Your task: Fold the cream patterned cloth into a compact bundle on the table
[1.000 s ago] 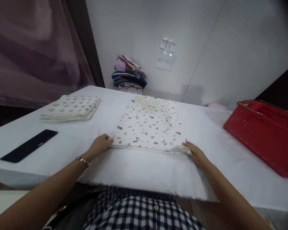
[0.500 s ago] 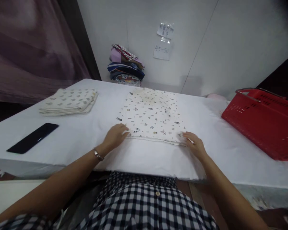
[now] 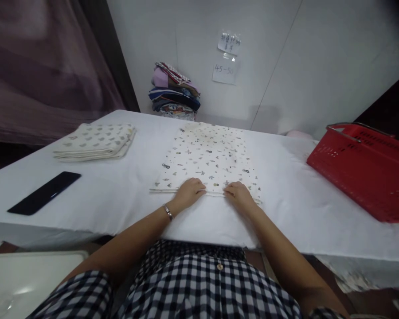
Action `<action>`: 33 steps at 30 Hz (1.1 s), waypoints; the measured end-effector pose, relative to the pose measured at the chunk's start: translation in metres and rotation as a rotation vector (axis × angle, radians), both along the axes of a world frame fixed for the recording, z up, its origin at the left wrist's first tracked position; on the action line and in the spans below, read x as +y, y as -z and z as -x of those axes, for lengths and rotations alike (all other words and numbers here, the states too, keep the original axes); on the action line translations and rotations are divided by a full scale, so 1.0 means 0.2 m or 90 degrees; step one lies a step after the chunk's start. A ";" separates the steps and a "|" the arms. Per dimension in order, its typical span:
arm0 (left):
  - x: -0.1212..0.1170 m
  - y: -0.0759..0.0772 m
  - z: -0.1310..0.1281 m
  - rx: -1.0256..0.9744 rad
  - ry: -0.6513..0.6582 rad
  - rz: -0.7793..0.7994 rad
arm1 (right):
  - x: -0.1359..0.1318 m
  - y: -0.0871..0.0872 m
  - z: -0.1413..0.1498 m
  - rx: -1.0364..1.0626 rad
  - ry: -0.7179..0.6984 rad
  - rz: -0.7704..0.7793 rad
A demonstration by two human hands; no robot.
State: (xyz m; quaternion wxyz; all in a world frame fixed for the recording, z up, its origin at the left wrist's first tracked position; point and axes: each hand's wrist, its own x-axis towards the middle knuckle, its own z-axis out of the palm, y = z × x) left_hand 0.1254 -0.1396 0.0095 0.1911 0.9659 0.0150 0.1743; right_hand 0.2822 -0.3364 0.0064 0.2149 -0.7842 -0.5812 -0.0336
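Observation:
A cream cloth point(image 3: 208, 153) printed with small grey and yellow figures lies spread flat, in layers, on the white-covered table. Both hands are at its near edge, a short gap between them. My left hand point(image 3: 190, 191), with a bracelet at the wrist, has its fingers closed on that edge left of the middle. To the right, my right hand point(image 3: 241, 195) pinches the same edge between thumb and fingers. The cloth's near corners lie free on the outer side of each hand.
On the left sit a folded patterned cloth point(image 3: 96, 141) and a black phone-like slab point(image 3: 44, 193). A red basket point(image 3: 362, 170) stands at the right. A pile of folded fabrics point(image 3: 175, 93) is by the wall behind the table point(image 3: 119, 204).
Both hands have slid inward from the near corners towards the middle of the edge. The near left corner now lies flat and spread further left.

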 end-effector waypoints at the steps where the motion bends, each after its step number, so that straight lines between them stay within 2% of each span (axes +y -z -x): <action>1: 0.00 0.01 0.00 -0.003 -0.004 0.001 | 0.01 0.00 0.00 -0.005 0.001 0.004; 7: 0.02 0.04 -0.01 -0.012 0.012 0.002 | -0.01 0.01 0.04 -0.010 -0.009 -0.032; 17: 0.01 0.01 -0.03 0.020 -0.008 0.061 | -0.02 0.02 0.06 0.006 0.005 -0.035; 25: -0.01 0.01 -0.02 -0.020 -0.003 -0.002 | -0.02 0.02 0.06 -0.013 0.032 -0.076; 33: -0.02 0.00 0.02 0.011 0.023 -0.063 | -0.04 0.01 0.08 -0.039 0.006 -0.029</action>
